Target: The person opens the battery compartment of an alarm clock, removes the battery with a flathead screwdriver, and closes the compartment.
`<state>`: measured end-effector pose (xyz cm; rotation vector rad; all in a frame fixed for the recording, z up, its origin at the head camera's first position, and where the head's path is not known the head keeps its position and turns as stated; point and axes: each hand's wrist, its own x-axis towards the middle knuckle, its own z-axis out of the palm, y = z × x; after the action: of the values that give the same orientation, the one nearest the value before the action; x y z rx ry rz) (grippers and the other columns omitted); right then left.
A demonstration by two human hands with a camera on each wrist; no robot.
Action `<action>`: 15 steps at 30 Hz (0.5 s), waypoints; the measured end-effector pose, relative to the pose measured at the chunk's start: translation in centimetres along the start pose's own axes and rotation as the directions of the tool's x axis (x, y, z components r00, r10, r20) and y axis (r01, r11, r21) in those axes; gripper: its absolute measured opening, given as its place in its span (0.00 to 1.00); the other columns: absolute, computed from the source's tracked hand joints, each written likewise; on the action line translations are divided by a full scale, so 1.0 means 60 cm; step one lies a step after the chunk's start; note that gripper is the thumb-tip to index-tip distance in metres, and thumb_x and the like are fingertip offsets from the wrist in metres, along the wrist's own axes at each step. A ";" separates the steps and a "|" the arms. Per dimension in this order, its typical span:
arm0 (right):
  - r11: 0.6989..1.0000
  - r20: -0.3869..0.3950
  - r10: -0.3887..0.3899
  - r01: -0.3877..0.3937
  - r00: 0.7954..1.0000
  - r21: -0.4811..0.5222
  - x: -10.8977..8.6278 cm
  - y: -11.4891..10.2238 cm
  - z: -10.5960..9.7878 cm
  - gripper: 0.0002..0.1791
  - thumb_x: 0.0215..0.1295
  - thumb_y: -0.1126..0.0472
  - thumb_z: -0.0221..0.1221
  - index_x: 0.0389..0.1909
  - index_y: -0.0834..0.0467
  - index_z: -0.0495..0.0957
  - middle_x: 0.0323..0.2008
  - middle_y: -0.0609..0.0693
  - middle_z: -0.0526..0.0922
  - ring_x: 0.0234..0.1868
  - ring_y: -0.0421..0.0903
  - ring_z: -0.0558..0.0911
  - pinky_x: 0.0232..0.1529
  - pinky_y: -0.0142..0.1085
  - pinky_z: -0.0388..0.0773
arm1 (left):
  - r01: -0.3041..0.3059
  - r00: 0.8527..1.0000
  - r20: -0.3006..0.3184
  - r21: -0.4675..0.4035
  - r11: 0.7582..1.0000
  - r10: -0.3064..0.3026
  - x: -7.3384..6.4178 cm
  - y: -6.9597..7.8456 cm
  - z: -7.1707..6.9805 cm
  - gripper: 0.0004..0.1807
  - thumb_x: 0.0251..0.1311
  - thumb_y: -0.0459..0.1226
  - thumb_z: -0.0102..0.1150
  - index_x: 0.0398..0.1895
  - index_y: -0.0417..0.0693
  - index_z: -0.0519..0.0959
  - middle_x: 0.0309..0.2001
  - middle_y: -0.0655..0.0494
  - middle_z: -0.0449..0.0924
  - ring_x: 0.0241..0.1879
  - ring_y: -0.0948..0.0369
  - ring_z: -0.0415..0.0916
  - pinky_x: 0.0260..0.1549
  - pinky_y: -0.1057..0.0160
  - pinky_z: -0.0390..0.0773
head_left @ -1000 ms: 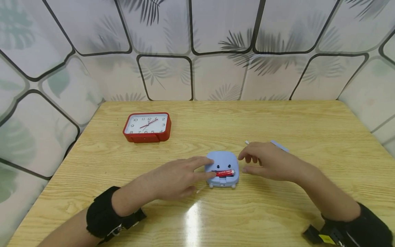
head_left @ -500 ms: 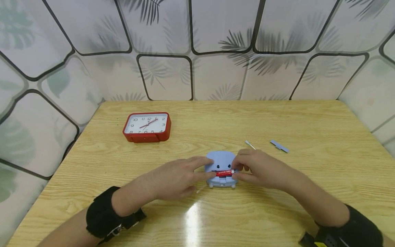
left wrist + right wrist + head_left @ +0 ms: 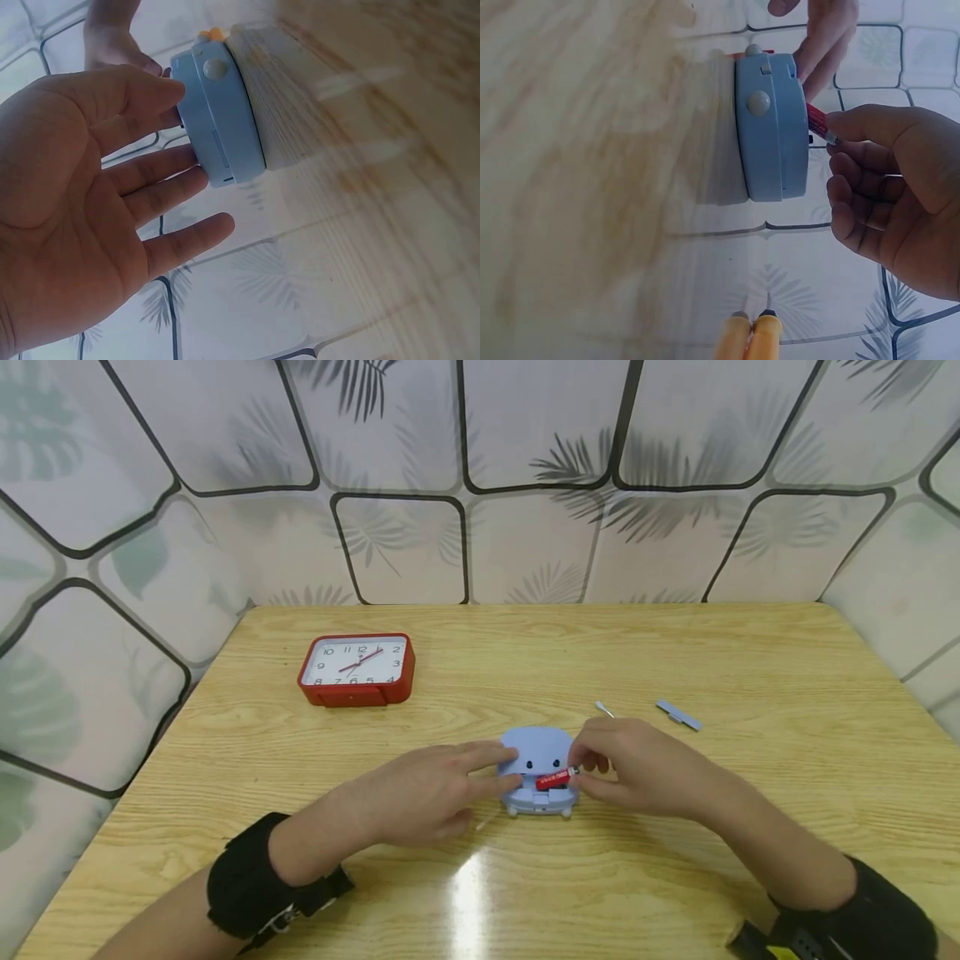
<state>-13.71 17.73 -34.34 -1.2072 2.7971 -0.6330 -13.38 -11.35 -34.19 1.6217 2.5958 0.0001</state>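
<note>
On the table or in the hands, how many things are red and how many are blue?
Red: 2 (clock, battery pinched by the right hand)
Blue: 2 (gadget, small cover)
Total: 4

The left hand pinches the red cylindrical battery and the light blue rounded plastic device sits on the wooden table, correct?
No: the right hand pinches the red cylindrical battery, as the right wrist view shows; the rest is correct.
</note>
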 end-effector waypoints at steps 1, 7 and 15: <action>1.000 -0.006 -0.003 0.003 1.000 -0.004 -0.001 0.000 -0.002 0.05 0.61 0.59 0.68 0.34 0.49 0.81 0.32 0.36 0.77 0.32 0.33 0.74 0.32 0.27 0.76 | 0.002 1.000 0.002 -0.007 1.000 -0.002 0.000 0.000 0.000 0.33 0.61 0.38 0.63 0.72 0.54 0.70 0.74 0.50 0.64 0.73 0.55 0.62 0.68 0.57 0.70; 1.000 -0.049 -0.022 0.021 0.999 -0.016 -0.004 0.003 -0.015 0.07 0.59 0.61 0.69 0.34 0.48 0.80 0.30 0.34 0.76 0.31 0.32 0.73 0.31 0.27 0.75 | 0.016 1.000 0.019 -0.044 0.999 -0.015 -0.001 -0.001 -0.003 0.33 0.62 0.38 0.62 0.72 0.52 0.68 0.75 0.51 0.63 0.74 0.56 0.60 0.69 0.56 0.69; 1.000 -0.099 -0.001 -0.001 0.995 -0.023 -0.010 0.009 -0.044 0.09 0.57 0.62 0.70 0.32 0.47 0.80 0.27 0.34 0.74 0.29 0.33 0.74 0.27 0.27 0.75 | 0.041 0.999 0.016 -0.092 0.995 -0.040 -0.001 0.001 -0.006 0.33 0.62 0.37 0.64 0.71 0.52 0.69 0.75 0.52 0.63 0.74 0.56 0.60 0.69 0.56 0.69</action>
<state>-14.14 19.45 -32.21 -1.2123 2.8930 -0.6818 -13.35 -11.37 -33.84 1.5328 2.5767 0.1043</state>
